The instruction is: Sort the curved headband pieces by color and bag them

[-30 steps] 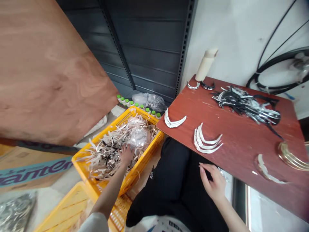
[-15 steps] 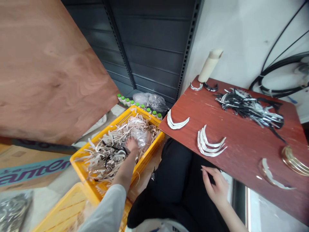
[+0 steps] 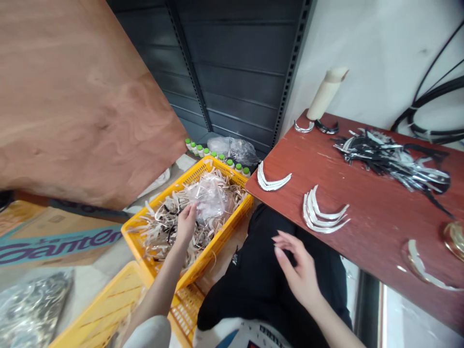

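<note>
My left hand (image 3: pixel 186 222) is closed on the edge of a clear plastic bag (image 3: pixel 212 198) above the yellow basket (image 3: pixel 195 269). Beneath the bag, the basket holds a heap of curved white, silvery and black strips (image 3: pixel 155 237). My right hand (image 3: pixel 297 270) hovers over my lap with thumb and fingers apart and nothing between them. Closest to it on the red-brown table (image 3: pixel 366 246) lies a fan of curved white strips (image 3: pixel 322 212). A smaller white bundle (image 3: pixel 271 180) rests near the table corner.
A loose pile of black and silver strips (image 3: pixel 395 159) and a cream roll (image 3: pixel 326 94) are on the table. Several green-capped bottles (image 3: pixel 221 157) line the basket's far side. A wooden board (image 3: pixel 83 101) leans at left, above a cardboard box (image 3: pixel 61 239).
My left hand has drawn back towards me, pulling the plastic bag up and spreading it over the strips. My right hand has moved left and its fingers have opened wider.
</note>
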A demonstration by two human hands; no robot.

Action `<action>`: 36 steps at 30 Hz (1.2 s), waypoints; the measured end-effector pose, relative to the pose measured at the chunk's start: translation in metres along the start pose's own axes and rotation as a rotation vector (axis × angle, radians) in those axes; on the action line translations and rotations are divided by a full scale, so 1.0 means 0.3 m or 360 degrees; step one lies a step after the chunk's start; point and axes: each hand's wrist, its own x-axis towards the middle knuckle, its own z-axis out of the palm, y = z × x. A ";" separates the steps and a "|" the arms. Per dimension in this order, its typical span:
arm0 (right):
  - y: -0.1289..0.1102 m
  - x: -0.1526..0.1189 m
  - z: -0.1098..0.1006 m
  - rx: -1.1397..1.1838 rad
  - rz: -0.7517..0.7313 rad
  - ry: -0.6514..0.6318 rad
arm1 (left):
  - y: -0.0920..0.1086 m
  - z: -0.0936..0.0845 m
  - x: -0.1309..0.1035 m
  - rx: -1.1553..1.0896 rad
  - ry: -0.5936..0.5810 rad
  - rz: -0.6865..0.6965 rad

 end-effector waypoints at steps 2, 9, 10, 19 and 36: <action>-0.039 0.057 0.110 0.0482 0.0316 -0.0175 | 0.056 -0.036 -0.099 -0.0140 -0.0049 -0.0038; -0.029 0.153 0.283 0.1233 0.0986 -0.0237 | 0.149 -0.033 -0.365 -0.0647 -0.0067 -0.0346; -0.023 0.146 0.273 0.1246 0.0998 -0.0238 | 0.147 -0.026 -0.380 -0.0685 -0.0059 -0.0381; -0.040 0.081 0.173 0.0988 0.0728 -0.0118 | 0.211 0.041 -0.423 -0.0058 -0.0022 0.0093; -0.059 0.034 0.118 0.0287 0.0314 -0.0070 | 0.450 0.117 -0.519 -0.0026 -0.0923 0.0424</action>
